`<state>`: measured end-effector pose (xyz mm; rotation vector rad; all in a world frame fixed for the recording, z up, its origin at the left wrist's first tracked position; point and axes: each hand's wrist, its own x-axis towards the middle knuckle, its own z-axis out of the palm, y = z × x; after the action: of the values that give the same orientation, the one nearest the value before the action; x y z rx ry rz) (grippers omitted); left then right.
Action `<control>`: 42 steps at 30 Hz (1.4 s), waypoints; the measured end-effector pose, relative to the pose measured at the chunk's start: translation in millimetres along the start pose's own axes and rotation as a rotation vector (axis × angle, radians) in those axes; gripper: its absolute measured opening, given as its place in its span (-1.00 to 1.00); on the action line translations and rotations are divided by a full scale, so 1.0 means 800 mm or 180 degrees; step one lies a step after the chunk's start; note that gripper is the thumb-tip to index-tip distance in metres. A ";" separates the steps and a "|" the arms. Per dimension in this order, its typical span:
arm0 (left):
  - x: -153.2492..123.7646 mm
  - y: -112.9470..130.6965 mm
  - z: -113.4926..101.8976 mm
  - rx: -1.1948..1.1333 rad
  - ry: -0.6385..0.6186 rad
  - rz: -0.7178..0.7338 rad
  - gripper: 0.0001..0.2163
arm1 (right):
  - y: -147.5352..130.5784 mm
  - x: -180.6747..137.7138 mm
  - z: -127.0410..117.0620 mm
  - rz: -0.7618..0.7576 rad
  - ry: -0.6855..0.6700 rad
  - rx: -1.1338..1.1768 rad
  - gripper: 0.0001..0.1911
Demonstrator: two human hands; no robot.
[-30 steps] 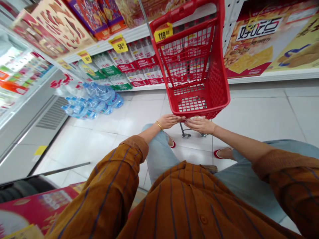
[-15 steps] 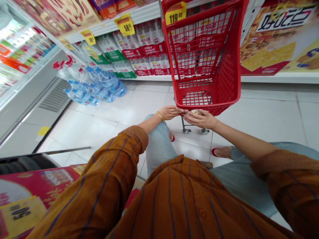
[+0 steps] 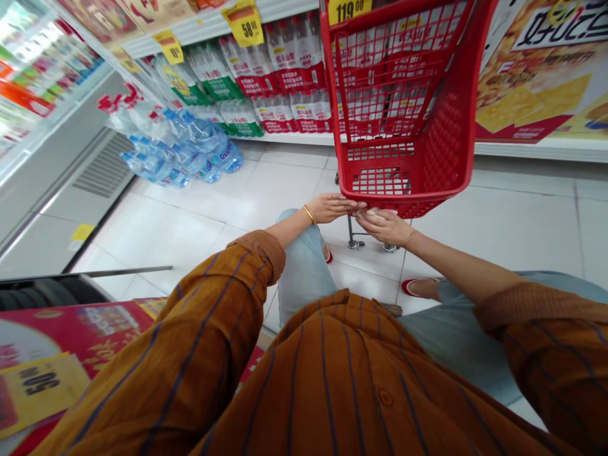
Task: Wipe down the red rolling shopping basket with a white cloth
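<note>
Well to the left of my hands runs a grey cabinet (image 3: pixel 33 237) with a vent grille (image 3: pixel 105 166); nearer, clear blue water bottles (image 3: pixel 185 152) stand on pale, shiny floor tiles (image 3: pixel 280 174). Beyond my left hand (image 3: pixel 335 208), red- and green-labelled bottle packs (image 3: pixel 289 66) fill a low shelf (image 3: pixel 304 138) beneath yellow price tags (image 3: pixel 244 24). That hand lies flat, fingers straight and together, at the near end of a red cart (image 3: pixel 437 149); whether it presses I cannot tell. Just beside its fingertips, my right hand (image 3: pixel 388 228) curls round a small pale thing (image 3: pixel 377 213), mostly hidden. The cart, just past both hands, has gridded walls and grey legs (image 3: pixel 350 231) on casters (image 3: pixel 352 244)
</note>
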<state>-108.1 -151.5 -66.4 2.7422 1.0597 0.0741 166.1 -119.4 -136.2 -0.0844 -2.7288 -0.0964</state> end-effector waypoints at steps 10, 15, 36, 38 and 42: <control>-0.005 0.002 0.015 0.0335 0.0672 0.0357 -0.57 | -0.015 0.001 -0.015 -0.0324 0.0132 -0.0459 -0.62; -0.004 -0.001 0.019 0.0795 0.0321 0.0347 -0.57 | 0.002 0.000 -0.023 -0.0431 0.0281 -0.0762 -0.55; 0.020 0.032 0.036 0.1440 0.0311 0.0498 -0.48 | -0.015 -0.029 -0.037 -0.0583 0.0409 -0.1069 -0.73; 0.020 0.029 0.039 0.1464 0.0314 0.0508 -0.49 | -0.007 -0.034 -0.055 -0.0530 0.0593 -0.1462 -0.70; 0.021 0.026 0.044 0.1449 0.0371 0.0530 -0.49 | 0.009 -0.043 -0.067 -0.0264 0.0560 -0.1812 -0.61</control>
<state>-77.6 -161.0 -97.2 3.2701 0.9724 0.0180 219.0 -117.8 -100.7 -0.1158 -2.4480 -0.8577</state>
